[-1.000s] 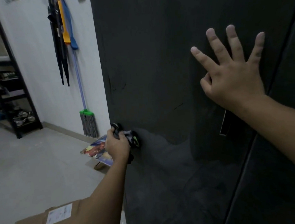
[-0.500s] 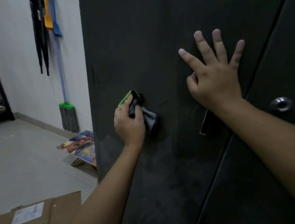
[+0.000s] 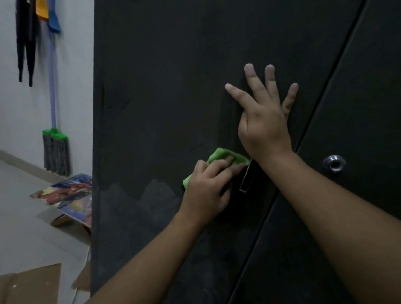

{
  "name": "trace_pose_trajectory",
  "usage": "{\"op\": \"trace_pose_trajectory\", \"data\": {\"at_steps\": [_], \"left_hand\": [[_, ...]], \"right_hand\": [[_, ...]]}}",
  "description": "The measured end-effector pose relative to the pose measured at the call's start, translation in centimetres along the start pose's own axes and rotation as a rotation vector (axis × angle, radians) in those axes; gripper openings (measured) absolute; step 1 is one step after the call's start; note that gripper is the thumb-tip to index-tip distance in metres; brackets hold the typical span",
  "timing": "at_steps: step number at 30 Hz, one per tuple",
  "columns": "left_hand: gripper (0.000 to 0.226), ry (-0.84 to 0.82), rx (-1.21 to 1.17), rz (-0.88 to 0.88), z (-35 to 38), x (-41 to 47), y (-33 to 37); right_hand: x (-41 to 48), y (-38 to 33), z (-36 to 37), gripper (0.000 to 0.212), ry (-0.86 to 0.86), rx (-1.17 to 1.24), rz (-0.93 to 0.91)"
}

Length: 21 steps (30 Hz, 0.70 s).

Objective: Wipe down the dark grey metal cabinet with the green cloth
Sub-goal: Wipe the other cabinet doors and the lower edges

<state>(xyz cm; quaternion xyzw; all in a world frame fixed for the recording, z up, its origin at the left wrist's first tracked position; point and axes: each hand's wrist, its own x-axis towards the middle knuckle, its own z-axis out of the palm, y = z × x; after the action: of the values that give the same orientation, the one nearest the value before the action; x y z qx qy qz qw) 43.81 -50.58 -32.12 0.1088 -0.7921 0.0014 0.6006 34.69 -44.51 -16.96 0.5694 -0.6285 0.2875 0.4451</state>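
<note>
The dark grey metal cabinet fills most of the view, its left door facing me. My left hand presses the green cloth against the door, fingers curled over it, just left of the recessed door handle. My right hand lies flat on the door above the cloth, fingers spread. Below the cloth the door surface looks duller, with a wavy edge where the wiped area ends.
A round metal lock sits on the right door. A mop hangs against the white wall at left. Colourful printed sheets and flattened cardboard lie on the floor beside the cabinet.
My left hand has carried the cloth rightward across the door, from its left edge to beside the handle. My right hand has stayed flat on the door.
</note>
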Motion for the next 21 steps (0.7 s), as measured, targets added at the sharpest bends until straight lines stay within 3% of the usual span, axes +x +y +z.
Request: {"op": "trace_pose_trajectory", "data": {"at_steps": [4,12,18,21], "left_hand": [[0.045,-0.131,0.001,0.074,0.1,-2.9,-0.5],[0.047,-0.210,0.026,-0.054,-0.6,-4.1,1.0],[0.048,-0.276,0.058,-0.045,-1.6,-4.7,0.1],[0.049,-0.304,0.049,-0.042,-2.5,-4.6,-0.7]], "right_hand": [[-0.2,0.1,0.1,0.055,0.005,0.031,-0.001],[-1.0,-0.2,-0.4,0.052,0.062,0.261,0.096],[-8.9,-0.3,-0.3,0.040,-0.036,0.452,0.169],[-11.0,-0.6,-0.7,0.047,0.005,0.523,0.211]]}}
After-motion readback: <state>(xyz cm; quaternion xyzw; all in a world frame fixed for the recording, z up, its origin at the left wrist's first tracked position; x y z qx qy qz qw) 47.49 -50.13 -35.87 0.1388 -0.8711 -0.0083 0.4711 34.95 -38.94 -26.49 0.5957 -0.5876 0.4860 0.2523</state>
